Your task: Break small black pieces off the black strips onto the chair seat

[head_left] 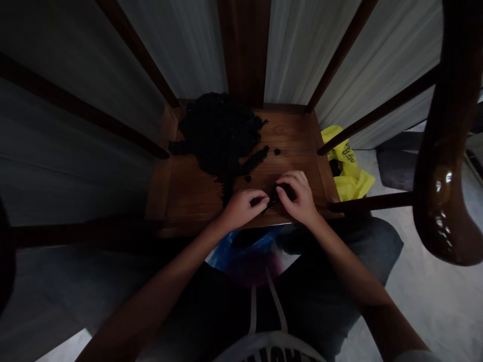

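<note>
A small black piece (281, 192) is held between both hands near the front edge of a wooden seat (298, 141). It is pinched at its left end by the bent fingers of the left hand (243, 206). The fingers of the right hand (298, 196) are curled together over its right end, so that most of the piece is covered. What the piece is made of cannot be told in the dim light.

Further back on the seat, a large black heap (219, 133) is spread towards the left rear corner. A dark strip (256, 160) and a small dark scrap (277, 151) are seen just beside the heap, apart from the hands.

A yellow bag (349, 171) is seen on the floor to the right of the seat. A blue bag (245, 251) is seen below the front edge, between the person's knees. A glossy wooden rail (445, 151) is seen close to the camera at the right.
</note>
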Motion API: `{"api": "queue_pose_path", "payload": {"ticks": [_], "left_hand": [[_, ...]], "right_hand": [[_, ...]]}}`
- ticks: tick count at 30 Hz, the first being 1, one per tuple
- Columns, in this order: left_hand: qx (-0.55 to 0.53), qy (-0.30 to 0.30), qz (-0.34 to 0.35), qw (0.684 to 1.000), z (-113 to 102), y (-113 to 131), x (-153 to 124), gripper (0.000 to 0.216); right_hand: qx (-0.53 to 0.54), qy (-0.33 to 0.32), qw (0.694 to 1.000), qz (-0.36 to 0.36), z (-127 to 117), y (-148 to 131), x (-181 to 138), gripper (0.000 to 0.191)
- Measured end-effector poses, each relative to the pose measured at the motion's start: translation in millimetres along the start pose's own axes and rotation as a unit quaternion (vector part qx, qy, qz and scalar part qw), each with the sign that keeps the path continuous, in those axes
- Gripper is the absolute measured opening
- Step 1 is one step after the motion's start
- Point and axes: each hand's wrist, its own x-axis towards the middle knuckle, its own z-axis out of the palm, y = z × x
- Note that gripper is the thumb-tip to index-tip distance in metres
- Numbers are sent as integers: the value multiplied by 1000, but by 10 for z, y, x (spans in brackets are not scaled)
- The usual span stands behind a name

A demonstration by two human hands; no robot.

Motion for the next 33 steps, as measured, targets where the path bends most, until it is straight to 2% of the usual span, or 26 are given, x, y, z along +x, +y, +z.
{"api": "queue_pose_path", "payload": {"ticks": [2, 7, 13, 21, 25, 33], "left_hand": [[6, -7, 11, 1000, 0, 5, -2, 18], [25, 1, 14, 1000, 15, -21, -2, 22], [13, -9, 7, 1000, 27, -49, 1, 22], [26, 9, 5, 1000, 39, -51, 22, 25], [-12, 21, -12, 1000, 17, -32, 30, 22], [-67, 1, -49, 997, -7, -58, 41, 31]], "right_hand": [[-4, -23, 999, -32, -12, 11, -10, 10], [-3, -154, 985, -78, -38, -11, -27, 14], [61, -213, 975, 23, -94, -20, -10, 22], [95, -211, 972, 48, -80, 72, -36, 24], [111, -200, 972, 52, -52, 77, -43, 27], [23, -182, 983, 16, 27, 54, -85, 29]]}}
